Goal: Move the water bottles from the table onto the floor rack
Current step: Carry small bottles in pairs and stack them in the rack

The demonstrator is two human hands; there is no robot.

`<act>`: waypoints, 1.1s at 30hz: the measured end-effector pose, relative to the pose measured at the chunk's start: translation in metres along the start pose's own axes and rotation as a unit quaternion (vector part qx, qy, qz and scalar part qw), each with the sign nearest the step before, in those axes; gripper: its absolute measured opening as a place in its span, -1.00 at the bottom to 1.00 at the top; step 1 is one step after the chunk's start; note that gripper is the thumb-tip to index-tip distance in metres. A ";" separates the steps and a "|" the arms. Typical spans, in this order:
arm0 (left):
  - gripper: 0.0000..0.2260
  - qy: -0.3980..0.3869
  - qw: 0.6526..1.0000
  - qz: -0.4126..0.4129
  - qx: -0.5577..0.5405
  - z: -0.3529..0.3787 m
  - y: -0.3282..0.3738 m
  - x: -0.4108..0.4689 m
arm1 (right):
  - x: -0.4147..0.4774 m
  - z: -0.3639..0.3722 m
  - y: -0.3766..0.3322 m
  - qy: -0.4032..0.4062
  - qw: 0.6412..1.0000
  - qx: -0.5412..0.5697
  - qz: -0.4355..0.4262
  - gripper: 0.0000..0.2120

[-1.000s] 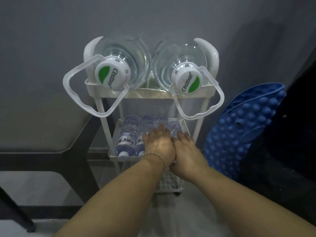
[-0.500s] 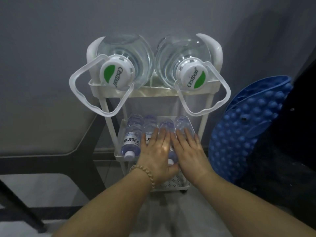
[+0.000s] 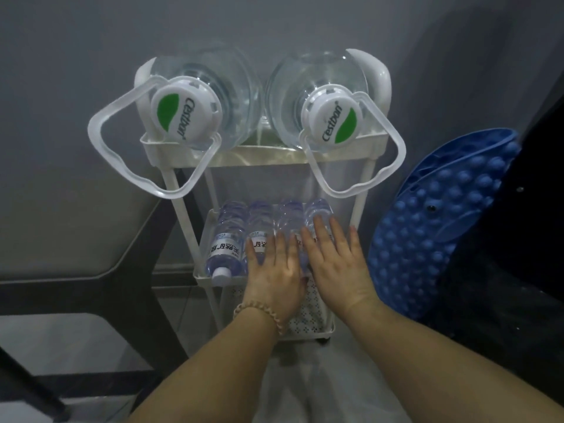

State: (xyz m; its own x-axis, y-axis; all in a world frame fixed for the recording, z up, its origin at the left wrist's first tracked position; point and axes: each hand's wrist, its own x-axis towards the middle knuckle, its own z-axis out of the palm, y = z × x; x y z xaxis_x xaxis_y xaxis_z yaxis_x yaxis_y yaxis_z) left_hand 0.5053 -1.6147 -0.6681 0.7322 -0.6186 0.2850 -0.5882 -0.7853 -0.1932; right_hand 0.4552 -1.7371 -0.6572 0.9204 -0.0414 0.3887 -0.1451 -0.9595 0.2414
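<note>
Two hands, both flat and open with fingers spread, nothing gripped. The left hand (bead bracelet on the wrist) lies palm down over the middle of the row, and the right hand is just beside it at 3 o'clock, thumbs nearly touching, covering the right end. Looks like pressing or evening out, not carrying.

Under them are four small water bottles lying on their sides, side by side on the middle shelf of the white floor rack, caps toward the person. Only the leftmost one shows fully, at 9 o'clock from the left hand. So the bottles are already on the rack.

My guess for doing this bit well: keep the palms flat and push gently toward 12 o'clock so the row seats against the back edge. They're round and smooth, so a lopsided shove could roll one over its neighbour or pop the leftmost cap over the front lip. Then lift both hands straight up, no dragging.

At 12 o'clock on the top shelf sit two big water jugs with white caps and loop handles hanging forward, so watch your wrists. At 3 o'clock a blue bumpy mat leans near the rack, and at 9 o'clock there's a dark table edge. I can't tell whether any bottles are left on it.
</note>
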 end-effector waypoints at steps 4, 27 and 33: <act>-0.35 0.007 1.000 -0.017 0.001 0.008 0.002 0.001 | 0.002 0.003 0.004 0.041 0.998 0.021 -0.032 -0.44; -0.45 0.026 0.995 -0.073 -0.064 0.001 0.004 0.001 | -0.002 0.019 0.032 0.102 0.969 -0.020 -0.226 -0.52; -0.42 0.047 0.994 -0.070 -0.069 0.003 0.004 -0.002 | -0.014 0.019 -0.006 0.077 0.994 0.069 0.032 -0.32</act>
State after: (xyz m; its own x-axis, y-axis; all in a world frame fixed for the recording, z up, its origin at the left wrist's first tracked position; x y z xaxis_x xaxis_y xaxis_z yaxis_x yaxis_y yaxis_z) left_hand 0.5032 -1.6168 -0.6725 0.7791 -0.4930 0.3872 -0.5287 -0.8486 -0.0167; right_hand 0.4498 -1.7364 -0.6815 0.8433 -0.0698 0.5329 -0.1403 -0.9858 0.0928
